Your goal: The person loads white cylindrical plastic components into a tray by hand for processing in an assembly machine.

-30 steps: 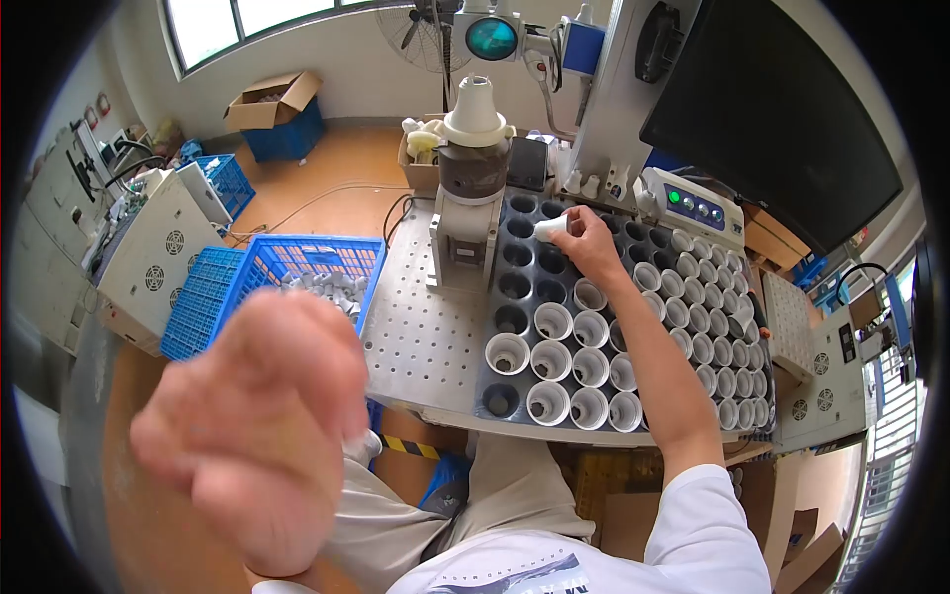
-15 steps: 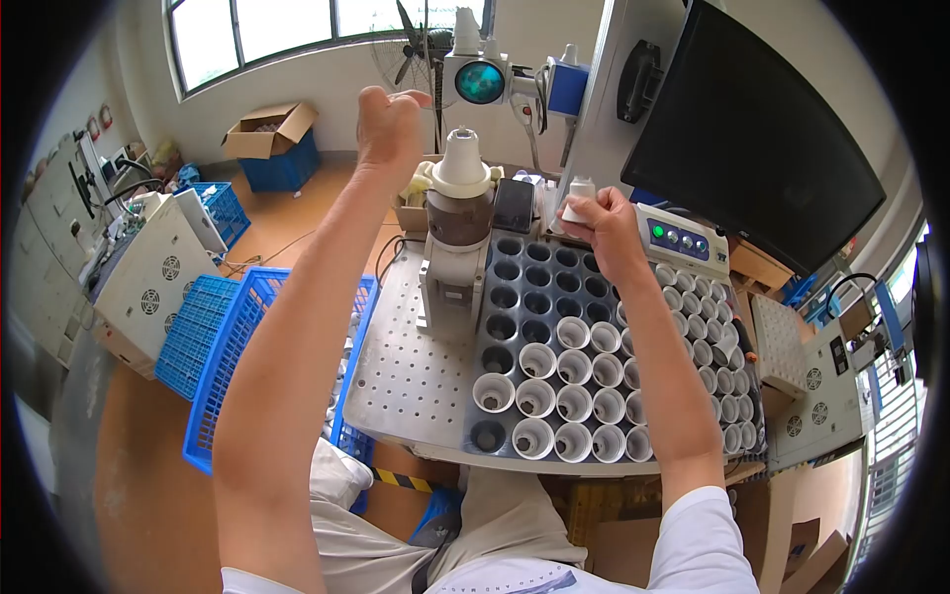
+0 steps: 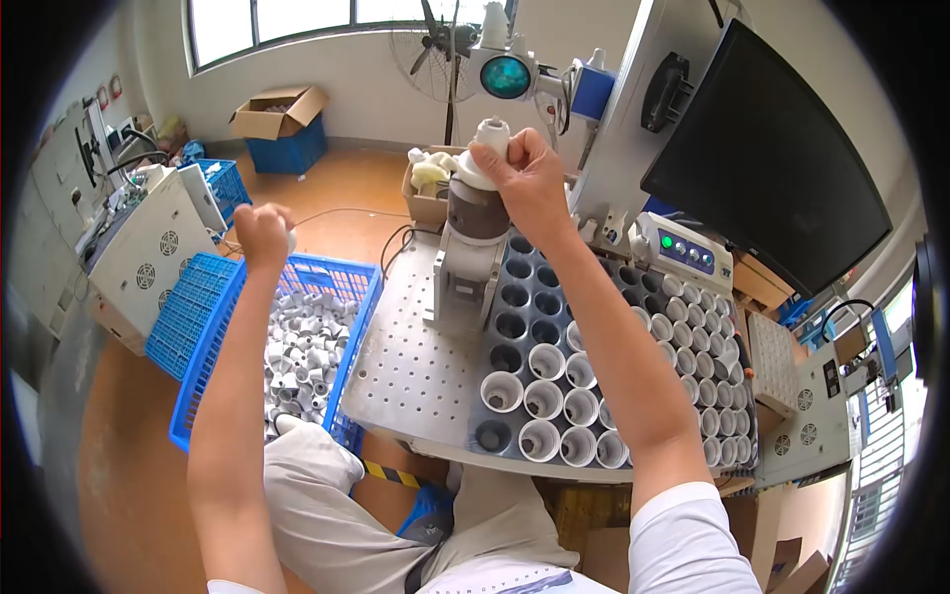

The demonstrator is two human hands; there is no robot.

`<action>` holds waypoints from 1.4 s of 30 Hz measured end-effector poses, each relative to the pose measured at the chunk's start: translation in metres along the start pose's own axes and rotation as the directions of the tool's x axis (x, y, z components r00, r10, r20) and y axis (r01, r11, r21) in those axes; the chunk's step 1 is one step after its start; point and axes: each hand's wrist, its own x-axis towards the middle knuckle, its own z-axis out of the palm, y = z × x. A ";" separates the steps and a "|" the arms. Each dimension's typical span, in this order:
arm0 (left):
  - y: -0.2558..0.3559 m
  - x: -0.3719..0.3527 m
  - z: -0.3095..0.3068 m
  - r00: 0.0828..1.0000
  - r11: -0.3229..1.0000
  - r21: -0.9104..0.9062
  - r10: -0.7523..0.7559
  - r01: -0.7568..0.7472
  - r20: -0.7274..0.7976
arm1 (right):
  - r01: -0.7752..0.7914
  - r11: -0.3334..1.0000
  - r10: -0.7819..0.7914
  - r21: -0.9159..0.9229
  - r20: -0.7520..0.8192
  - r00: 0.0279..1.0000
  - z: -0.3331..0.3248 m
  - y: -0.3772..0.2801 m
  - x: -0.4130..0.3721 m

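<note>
My right hand [image 3: 534, 188] is closed round a white plastic bulb housing [image 3: 492, 139], neck up, at the top of the dark-and-grey fixture [image 3: 475, 210]. Over the far left part of the blue crate [image 3: 368, 297], my left hand [image 3: 263, 238] is closed. A bit of a white bulb housing [image 3: 292, 240] shows at its right side; the rest is hidden by the fingers. Many loose white housings [image 3: 307, 361] lie heaped in the crate. Right of the fixture, a dark tray [image 3: 492, 436] holds rows of white housings [image 3: 502, 392], open ends up, partly behind my right forearm.
A lens head [image 3: 505, 76] hangs above and behind the fixture. A large monitor [image 3: 772, 158] and a control box with lit buttons [image 3: 683, 246] stand to the right. The perforated metal plate [image 3: 411, 366] lies between crate and tray. A cardboard box [image 3: 427, 203] sits behind the fixture.
My left hand has moved from beside the fixture's top down and left over the crate. My right hand has carried a white housing from above the tray to the fixture's top.
</note>
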 end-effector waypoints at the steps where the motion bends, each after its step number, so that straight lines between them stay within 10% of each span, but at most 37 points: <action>1: -0.008 -0.015 -0.005 0.996 0.991 0.110 -0.066 0.073 -0.065 | 0.003 0.999 -0.003 -0.035 -0.011 1.000 -0.001 -0.002 -0.001; 3: -0.079 -0.064 -0.025 0.991 0.724 0.676 -0.095 0.137 -0.098 | -0.002 0.996 0.001 -0.084 -0.016 1.000 0.001 0.000 -0.003; 6: -0.130 -0.115 -0.073 0.753 0.470 0.877 -0.612 0.098 0.243 | -0.084 0.988 0.099 -0.131 0.110 0.989 -0.017 0.000 -0.006; 11: -0.129 -0.105 -0.057 0.826 0.674 0.738 -0.399 -0.030 0.398 | -0.173 0.886 0.287 -0.431 0.213 0.934 -0.101 0.001 -0.032; 17: -0.129 -0.102 -0.027 0.725 0.774 0.624 -0.490 0.107 0.484 | -0.232 0.543 0.715 -0.807 0.299 0.633 -0.172 -0.003 -0.078; 30: -0.136 -0.107 -0.014 0.752 0.862 0.465 -0.441 0.203 0.489 | 0.100 0.391 0.750 -0.915 0.380 0.541 -0.130 -0.014 -0.127; 42: -0.123 -0.107 -0.031 0.767 0.857 0.470 -0.442 0.209 0.466 | -0.026 0.485 0.756 -0.874 0.404 0.515 -0.133 -0.010 -0.100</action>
